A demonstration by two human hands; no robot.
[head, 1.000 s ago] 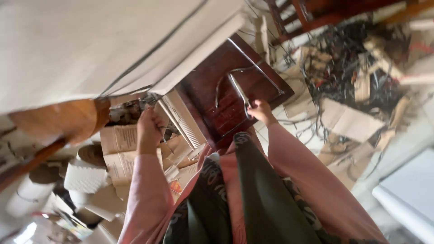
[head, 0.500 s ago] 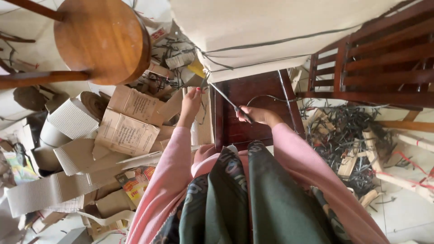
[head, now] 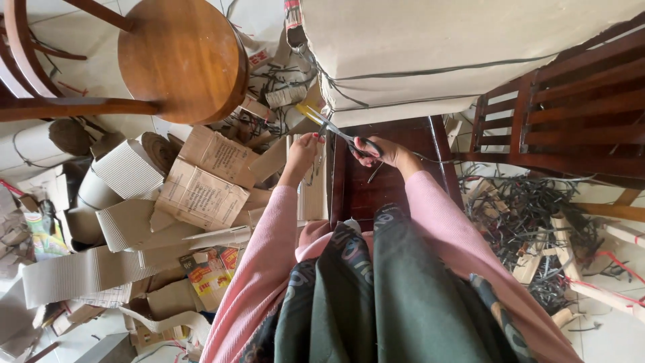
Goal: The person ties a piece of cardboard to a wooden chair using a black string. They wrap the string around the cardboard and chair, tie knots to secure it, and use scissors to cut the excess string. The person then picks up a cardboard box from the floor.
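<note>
My right hand grips the black handles of a pair of scissors, whose blades point up and left toward the edge of a large beige sheet. My left hand holds a narrow strip of corrugated cardboard that hangs down beside the scissor blades. Both arms wear pink sleeves. Below the hands lies a dark wooden board.
A round wooden stool stands at upper left. Brown cardboard boxes and rolls of corrugated card are heaped at left. A dark wooden slatted chair is at right, with a pile of dark scraps under it.
The view has swung so the stool and the cardboard heap come into sight. My hands stay together at the sheet's edge, the scissors still in my right hand.
</note>
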